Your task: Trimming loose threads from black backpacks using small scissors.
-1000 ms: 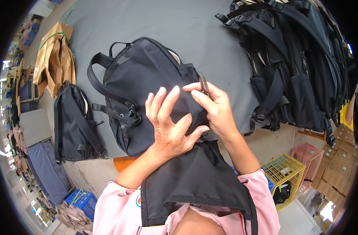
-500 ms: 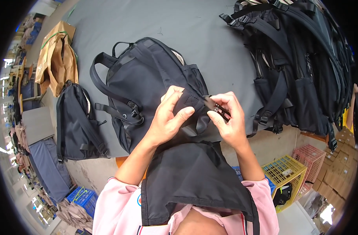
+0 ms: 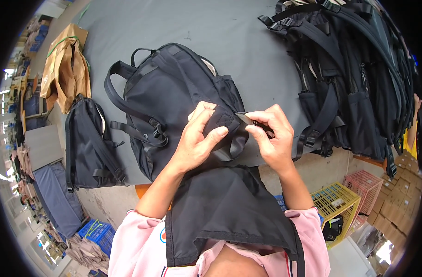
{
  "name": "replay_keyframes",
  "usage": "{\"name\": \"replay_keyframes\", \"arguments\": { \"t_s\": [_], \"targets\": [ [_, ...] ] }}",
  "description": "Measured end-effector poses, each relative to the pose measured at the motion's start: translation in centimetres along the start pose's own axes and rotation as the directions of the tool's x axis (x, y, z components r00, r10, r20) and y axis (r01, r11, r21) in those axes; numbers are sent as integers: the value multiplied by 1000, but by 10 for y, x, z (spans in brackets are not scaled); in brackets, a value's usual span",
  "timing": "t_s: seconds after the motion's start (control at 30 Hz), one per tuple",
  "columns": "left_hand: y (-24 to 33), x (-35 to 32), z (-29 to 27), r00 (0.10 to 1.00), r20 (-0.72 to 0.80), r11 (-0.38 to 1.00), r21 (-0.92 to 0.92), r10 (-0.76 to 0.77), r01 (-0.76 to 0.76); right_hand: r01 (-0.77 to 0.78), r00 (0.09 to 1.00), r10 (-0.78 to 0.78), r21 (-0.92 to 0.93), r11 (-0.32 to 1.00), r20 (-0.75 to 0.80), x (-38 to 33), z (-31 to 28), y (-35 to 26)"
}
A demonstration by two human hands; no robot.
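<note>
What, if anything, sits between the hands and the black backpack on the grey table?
Nothing visible. The left hand already pinches a folded flap of the black backpack, and the right hand grips a strap end beside it.

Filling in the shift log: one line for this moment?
left hand: pinching black fabric backpack flap | right hand: gripping its strap | grey table

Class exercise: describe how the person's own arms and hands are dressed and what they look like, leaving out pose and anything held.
Both hands are bare: the left hand and right hand wear no gloves, and no rings or watch can be seen. The forearms are uncovered. Short pink sleeves begin at the upper arms, and a dark apron bib hangs down the chest between them.
</note>
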State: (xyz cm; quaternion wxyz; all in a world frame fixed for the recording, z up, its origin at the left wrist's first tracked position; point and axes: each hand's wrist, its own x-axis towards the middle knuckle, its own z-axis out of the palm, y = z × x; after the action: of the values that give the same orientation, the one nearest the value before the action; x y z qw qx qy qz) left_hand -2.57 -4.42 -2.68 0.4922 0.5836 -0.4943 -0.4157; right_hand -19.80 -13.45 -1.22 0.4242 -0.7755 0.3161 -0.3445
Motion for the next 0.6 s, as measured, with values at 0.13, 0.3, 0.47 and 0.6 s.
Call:
{"name": "replay_keyframes", "arguments": {
  "t_s": [0.13, 0.3, 0.47, 0.6],
  "targets": [
    [1, 3, 3, 1000, 9, 999, 39, 29, -29, -61, 998, 61, 88, 994, -1, 1, 1, -4],
    [6, 1, 4, 999, -40, 997, 79, 16, -13, -64, 996, 68, 75, 995, -54, 1, 2, 1],
    [26, 10, 7, 917, -13, 851, 377, 400, -366, -312, 885, 425, 438, 843, -189, -3, -2, -2],
    [52, 48, 2, 857, -66, 817, 349, 510, -459, 100, 980, -47, 277, 956, -193, -18, -23, -24]
  ]
}}
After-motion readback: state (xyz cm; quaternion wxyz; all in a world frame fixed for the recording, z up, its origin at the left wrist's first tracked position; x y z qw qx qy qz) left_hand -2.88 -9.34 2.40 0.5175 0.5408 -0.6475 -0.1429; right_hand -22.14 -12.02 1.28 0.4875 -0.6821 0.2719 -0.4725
